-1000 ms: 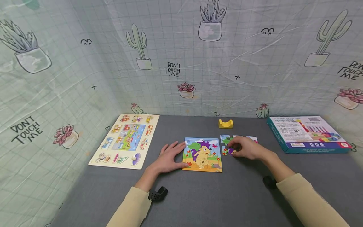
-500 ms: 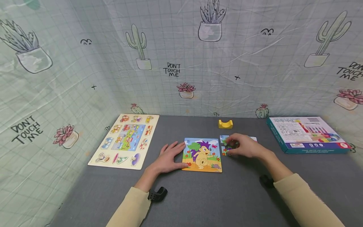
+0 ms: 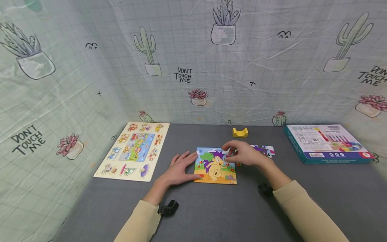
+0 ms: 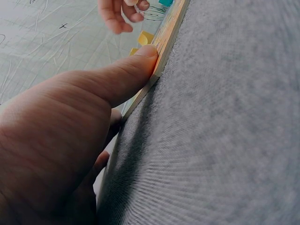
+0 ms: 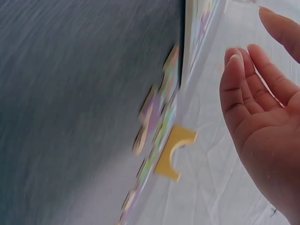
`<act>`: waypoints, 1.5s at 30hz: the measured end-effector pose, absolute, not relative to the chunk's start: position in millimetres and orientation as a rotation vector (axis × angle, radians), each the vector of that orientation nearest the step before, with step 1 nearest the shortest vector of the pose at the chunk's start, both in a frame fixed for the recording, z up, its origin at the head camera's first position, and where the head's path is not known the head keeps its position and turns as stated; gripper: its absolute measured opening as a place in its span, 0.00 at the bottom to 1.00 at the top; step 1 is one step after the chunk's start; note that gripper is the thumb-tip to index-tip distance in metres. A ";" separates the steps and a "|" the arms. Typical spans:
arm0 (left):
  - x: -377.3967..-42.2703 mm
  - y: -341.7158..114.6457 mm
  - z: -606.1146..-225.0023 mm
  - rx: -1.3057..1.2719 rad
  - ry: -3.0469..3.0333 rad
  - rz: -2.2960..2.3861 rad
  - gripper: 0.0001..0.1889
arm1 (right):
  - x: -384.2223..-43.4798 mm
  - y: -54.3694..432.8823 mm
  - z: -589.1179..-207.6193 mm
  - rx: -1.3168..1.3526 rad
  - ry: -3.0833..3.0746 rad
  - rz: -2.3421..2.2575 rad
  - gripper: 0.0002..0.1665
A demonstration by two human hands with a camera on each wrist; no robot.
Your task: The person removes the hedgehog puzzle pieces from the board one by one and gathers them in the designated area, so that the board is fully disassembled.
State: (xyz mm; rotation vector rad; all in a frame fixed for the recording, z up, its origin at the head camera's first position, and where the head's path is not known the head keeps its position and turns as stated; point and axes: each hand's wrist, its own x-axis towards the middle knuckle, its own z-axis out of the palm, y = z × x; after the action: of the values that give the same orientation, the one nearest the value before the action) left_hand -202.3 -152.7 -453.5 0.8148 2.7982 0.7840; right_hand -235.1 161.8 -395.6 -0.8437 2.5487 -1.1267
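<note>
A square hedgehog puzzle board [image 3: 213, 170] lies on the grey table in the head view. My left hand [image 3: 179, 172] rests at its left side with fingers spread, and in the left wrist view the thumb [image 4: 133, 70] presses on the board's edge. Over the board's upper right part is my right hand [image 3: 242, 153], its fingers bent. The right wrist view shows that hand [image 5: 265, 117] raised above the table, thumb apart from the fingers and nothing seen between them. Several loose puzzle pieces [image 3: 268, 150] lie right of the board, partly hidden by the right hand.
A yellow block with a curved notch [image 3: 240, 133] stands behind the loose pieces. At the left lies a large peg puzzle board [image 3: 160, 134] with vehicles and toys. A flat cardboard box [image 3: 329, 144] lies at the right. A printed cloth [image 3: 223, 97] hangs behind the table.
My right hand has moved left from the loose pieces to over the board's right part, uncovering pieces at the right. My left hand has stayed in place.
</note>
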 end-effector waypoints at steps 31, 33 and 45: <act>-201.5 -153.0 -450.9 0.835 2.786 0.807 0.45 | -241.5 117.9 -410.4 -0.752 2.538 -0.911 0.25; -201.7 -153.0 -450.8 0.836 2.786 0.806 0.45 | -241.5 116.9 -410.8 -0.745 2.550 -0.892 0.25; -202.0 -152.4 -451.1 0.822 2.790 0.799 0.45 | -239.0 114.9 -407.6 -0.729 2.553 -0.909 0.22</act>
State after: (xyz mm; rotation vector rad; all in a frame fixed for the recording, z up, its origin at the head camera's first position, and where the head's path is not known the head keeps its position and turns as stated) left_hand -202.0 -152.4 -451.1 0.8221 2.7895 0.7992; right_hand -239.0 114.9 -407.6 -0.7290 2.5528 -0.9094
